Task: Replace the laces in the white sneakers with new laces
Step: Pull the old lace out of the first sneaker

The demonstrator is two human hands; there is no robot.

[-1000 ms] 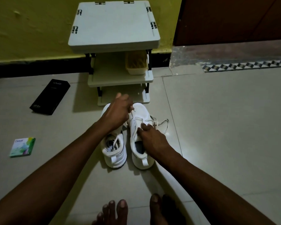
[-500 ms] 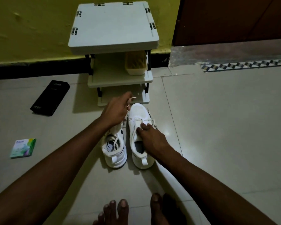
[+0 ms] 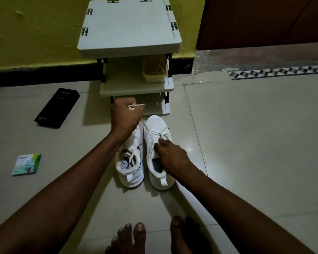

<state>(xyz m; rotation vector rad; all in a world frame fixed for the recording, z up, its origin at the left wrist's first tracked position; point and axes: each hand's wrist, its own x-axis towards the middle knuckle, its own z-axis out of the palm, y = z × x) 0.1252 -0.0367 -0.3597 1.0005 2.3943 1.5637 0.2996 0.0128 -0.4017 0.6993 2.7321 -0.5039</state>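
Tiled floor (image 3: 246,143), dim room — left hand (image 3: 126,116) fisted round the lace (image 3: 137,106), pulled taut off the right sneaker (image 3: 155,123); right hand (image 3: 170,154) grips its upper. Early days imo — left sneaker (image 3: 131,173) still laced, no new laces visible

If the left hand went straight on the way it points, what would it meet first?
Most likely the bottom shelf of the small rack just beyond it. The left hand, gripping the lace end, points toward it, though depth is unclear.
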